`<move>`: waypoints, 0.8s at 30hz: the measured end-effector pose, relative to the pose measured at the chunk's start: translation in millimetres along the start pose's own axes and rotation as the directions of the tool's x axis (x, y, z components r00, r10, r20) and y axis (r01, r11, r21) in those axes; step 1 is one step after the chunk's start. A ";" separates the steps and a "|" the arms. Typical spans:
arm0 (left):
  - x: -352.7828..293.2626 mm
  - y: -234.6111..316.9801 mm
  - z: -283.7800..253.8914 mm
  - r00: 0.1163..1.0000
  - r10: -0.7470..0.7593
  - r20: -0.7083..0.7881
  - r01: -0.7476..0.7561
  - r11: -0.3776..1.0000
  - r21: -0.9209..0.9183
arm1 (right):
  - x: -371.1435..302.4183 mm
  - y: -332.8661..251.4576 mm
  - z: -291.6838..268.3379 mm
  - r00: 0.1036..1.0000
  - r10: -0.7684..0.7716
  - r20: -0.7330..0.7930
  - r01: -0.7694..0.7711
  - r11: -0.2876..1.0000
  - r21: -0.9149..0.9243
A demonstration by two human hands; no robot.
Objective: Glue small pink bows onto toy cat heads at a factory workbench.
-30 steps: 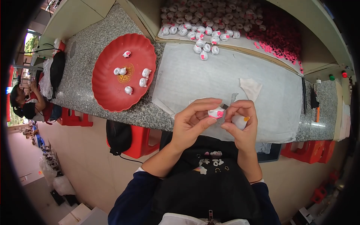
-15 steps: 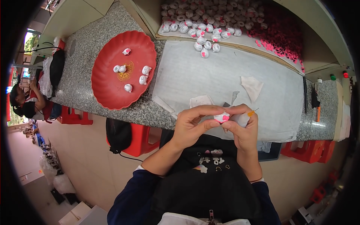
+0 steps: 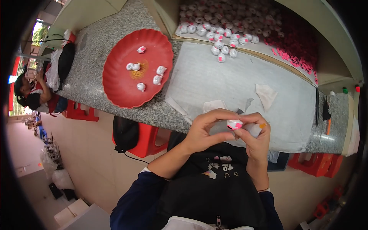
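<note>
- My left hand point(image 3: 209, 130) is right of the frame's centre, its forefinger arched above and its thumb stretched below, with a rounded gap between them.
- The small white piece point(image 3: 234, 125), marked with a pink heart, sits where the fingertips of my two hands meet (I cannot tell whether my left thumb presses on it, or how the hold is shared).
- My right hand point(image 3: 257, 142) is just beside it, thumb tip at the piece, fingers curled around a pale bottle point(image 3: 254, 131) with an orange tip.
- Under and beyond my hands a whitish sheet point(image 3: 214, 76) covers the granite bench point(image 3: 92, 57); an off-white scrap point(image 3: 265, 96) lies on it, right of centre.
- Left of centre, in the upper half, a red scalloped tray point(image 3: 119, 90) holds six similar white pieces, well apart from my hands.
- Along the top, a shelf bears a heap of white pieces point(image 3: 230, 17), with pink bits point(image 3: 295, 50) piled to its right.
- At the left edge another person point(image 3: 42, 94) sits with raised hands.
- Below the bench, left of centre, a black bag point(image 3: 126, 132) rests against a red stool point(image 3: 147, 142).
</note>
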State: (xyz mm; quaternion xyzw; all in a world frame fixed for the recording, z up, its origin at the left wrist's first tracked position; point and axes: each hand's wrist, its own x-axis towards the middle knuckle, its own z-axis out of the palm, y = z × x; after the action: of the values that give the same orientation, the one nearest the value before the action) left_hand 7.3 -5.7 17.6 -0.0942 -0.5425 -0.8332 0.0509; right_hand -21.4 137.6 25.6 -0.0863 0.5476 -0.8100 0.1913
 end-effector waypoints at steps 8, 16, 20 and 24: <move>-7.9 -3.3 -4.2 1.000 -0.022 0.002 0.022 0.997 -0.076 | -4.6 4.9 1.3 1.000 -0.029 0.010 0.029 1.000 -0.001; 32.6 53.4 -87.4 0.934 0.268 -0.238 0.068 0.519 0.852 | 18.5 4.3 -4.7 1.000 -0.007 -0.030 0.005 0.997 -0.071; 68.4 33.0 -70.5 0.911 0.412 -0.026 -0.058 0.190 0.980 | 10.7 2.8 -11.8 0.983 -0.121 -0.138 0.093 0.977 -0.193; 109.3 -10.1 -40.2 0.974 0.224 0.033 -0.051 0.077 0.996 | 0.3 0.2 -14.4 0.983 -0.147 -0.110 0.143 0.989 -0.044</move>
State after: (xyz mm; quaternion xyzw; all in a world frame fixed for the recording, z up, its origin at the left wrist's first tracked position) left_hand -105.5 -36.4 15.9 -0.0321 -0.9450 -0.2452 0.2139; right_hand -26.8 149.8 19.9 -0.0835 0.5644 -0.8153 0.0990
